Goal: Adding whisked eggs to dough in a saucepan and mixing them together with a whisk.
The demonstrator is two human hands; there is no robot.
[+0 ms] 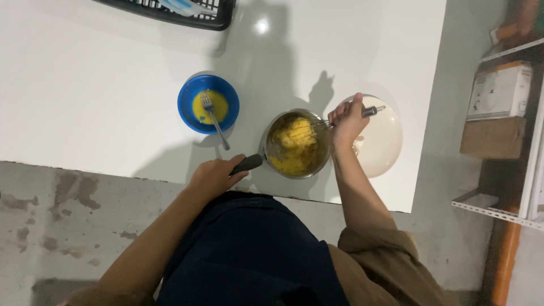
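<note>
At the white table's near edge, the left hand grips a saucepan handle; the right hand clasps a whisk above concrete floor.

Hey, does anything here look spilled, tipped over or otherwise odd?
Nothing stands out. The left hand steadies the saucepan, the right hand holds a whisk in it, and a fork rests in the upright blue bowl.

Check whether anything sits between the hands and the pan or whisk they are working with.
Nothing visible does. The left hand grips the pan by its handle, and the right hand holds the whisk, its wires in the yellow mix.
</note>
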